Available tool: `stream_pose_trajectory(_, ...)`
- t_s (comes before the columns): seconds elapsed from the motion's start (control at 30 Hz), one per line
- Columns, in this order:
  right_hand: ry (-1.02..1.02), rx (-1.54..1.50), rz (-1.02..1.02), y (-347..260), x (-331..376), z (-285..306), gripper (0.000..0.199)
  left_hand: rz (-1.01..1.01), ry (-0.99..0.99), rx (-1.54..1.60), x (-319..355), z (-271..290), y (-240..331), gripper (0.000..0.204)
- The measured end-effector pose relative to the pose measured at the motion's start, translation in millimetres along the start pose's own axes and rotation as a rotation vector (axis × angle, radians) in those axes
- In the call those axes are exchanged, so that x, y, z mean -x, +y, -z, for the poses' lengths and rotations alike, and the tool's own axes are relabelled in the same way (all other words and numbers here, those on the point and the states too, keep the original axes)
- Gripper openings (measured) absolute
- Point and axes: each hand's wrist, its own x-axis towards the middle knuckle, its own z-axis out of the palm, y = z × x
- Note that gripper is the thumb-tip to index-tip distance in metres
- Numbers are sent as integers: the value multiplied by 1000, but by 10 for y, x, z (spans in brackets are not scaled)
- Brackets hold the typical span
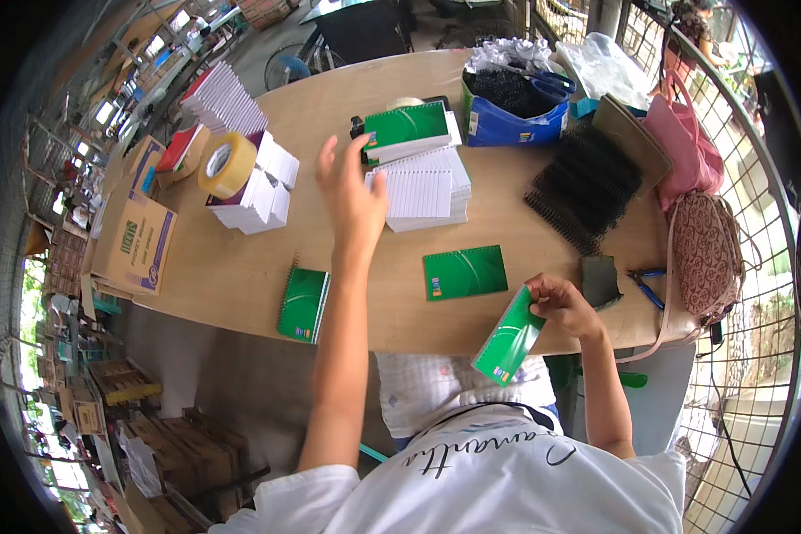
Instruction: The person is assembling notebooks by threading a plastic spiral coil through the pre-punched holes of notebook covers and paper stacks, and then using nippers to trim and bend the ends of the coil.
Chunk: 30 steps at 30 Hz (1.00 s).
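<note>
My left hand (351, 194) is raised over the table with its fingers apart and nothing in them. It is beside a stack of green notebook covers (408, 125) and a pile of lined paper blocks (418, 194). Near the table's front edge, my right hand (562, 304) pinches a thin green notebook cover (510, 338), tilted over my lap. Another green cover (465, 271) lies flat between my hands. To the left of my left forearm rests a green spiral notebook (303, 304) with dark wire along one side.
Paper blocks (262, 191) with a tape roll (225, 166) on them stand at the left, beside a cardboard box (133, 240). A blue box (516, 125), black binding coils (587, 182), blue-handled pliers (647, 287), a pink bag (685, 147) and a patterned bag (705, 254) line the right.
</note>
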Motion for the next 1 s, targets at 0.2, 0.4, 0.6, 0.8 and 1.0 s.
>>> stream_pose_trajectory(0.2,-47,-77,55,-13,-20,-23,26,116,-539,27,1122,-102,213,45)
stream_pose_trajectory(0.4,-49,-56,70,7,36,-24,23,341,-893,158,1175,-185,100,47)
stream_pose_trajectory(0.6,-57,-114,95,82,32,63,24,477,-676,583,366,427,230,49)
stream_pose_trajectory(0.8,-51,-114,120,-3,57,-46,21,247,-785,157,-404,97,-665,49)
stream_pose_trajectory(1.0,482,-155,545,152,-9,-322,23,324,-385,843,395,220,415,54)
